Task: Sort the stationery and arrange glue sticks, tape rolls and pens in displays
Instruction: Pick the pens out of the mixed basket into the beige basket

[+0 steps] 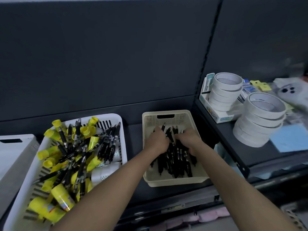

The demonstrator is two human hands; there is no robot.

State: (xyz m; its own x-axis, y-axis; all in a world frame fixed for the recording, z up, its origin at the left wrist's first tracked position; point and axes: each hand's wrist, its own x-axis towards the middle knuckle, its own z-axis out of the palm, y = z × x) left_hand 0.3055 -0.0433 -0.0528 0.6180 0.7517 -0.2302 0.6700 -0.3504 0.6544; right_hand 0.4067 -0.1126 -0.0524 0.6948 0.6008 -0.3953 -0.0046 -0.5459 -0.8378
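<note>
Down on the shelf, the left hand [157,141] and right hand [190,141] reach into the beige basket [166,182], fingers curled around a bundle of black pens [176,157]. Just left, a white basket [115,116] holds yellow glue sticks [62,199] mixed with more pens. Tape rolls [256,130] stand stacked at right.

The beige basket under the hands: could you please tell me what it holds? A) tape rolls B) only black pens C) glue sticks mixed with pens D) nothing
B: the beige basket holds only black pens, which the left hand and right hand grip with curled fingers.
</note>
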